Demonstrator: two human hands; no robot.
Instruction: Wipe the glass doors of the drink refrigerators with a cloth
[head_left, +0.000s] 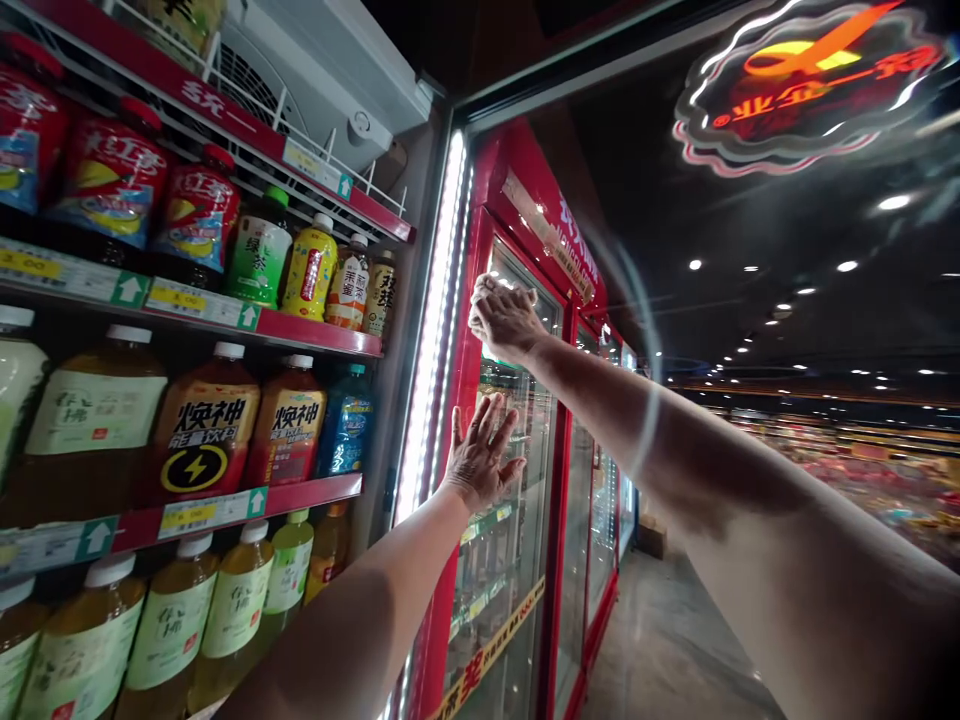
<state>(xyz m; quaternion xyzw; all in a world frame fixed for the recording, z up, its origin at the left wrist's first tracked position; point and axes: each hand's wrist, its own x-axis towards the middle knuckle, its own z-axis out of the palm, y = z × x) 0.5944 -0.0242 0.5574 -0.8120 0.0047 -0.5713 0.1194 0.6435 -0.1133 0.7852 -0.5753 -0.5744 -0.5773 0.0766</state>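
Observation:
My right hand (507, 322) presses a crumpled, pale cloth (481, 297) against the inside of a glass door (637, 250), near the door's bright LED edge strip (431, 330). Its fingers are bunched over the cloth and part of the cloth is hidden under them. Lower down, my left hand (484, 457) lies flat on the same glass with its fingers spread, holding nothing. Through the pane a red-framed drinks fridge (564, 400) is visible.
On the left, open fridge shelves (315, 328) carry rows of bottled drinks, including a green-capped bottle (259, 246) and an energy drink bottle (208, 425). A lit sign (814, 80) shows at upper right. A cardboard box (649, 537) stands on the floor (637, 640) beyond.

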